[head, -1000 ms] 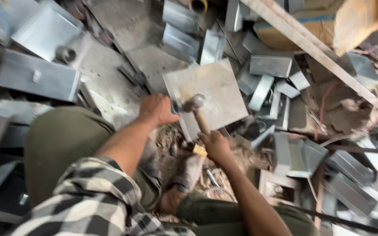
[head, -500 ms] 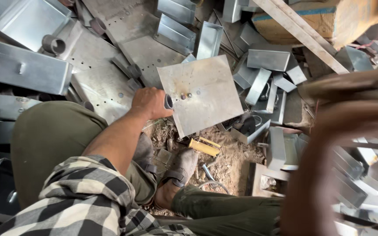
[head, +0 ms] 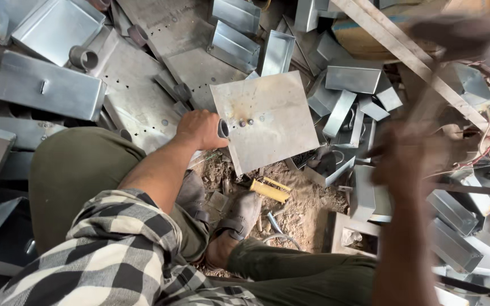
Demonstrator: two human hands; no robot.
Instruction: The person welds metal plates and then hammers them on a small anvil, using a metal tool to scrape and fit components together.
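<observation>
A square grey metal sheet [head: 273,122] lies tilted over the dirt in front of me, with small rivets near its left edge. My left hand [head: 198,129] grips a short grey tube [head: 223,128] and presses it against that left edge. My right hand [head: 406,158] is raised off to the right and is blurred by motion. It is closed on a hammer handle, and the blurred hammer head [head: 460,31] sits high at the top right, well away from the sheet.
Several grey sheet-metal boxes [head: 46,88] and trays [head: 236,39] are piled all around. A long wooden slat [head: 404,54] crosses the top right. A yellow-handled tool [head: 269,190] lies on the dirt by my sandalled foot [head: 239,218].
One second ago the hammer rested on the sheet beside my left hand. My right hand has since swung it up and to the right. The left hand stays at the sheet's edge.
</observation>
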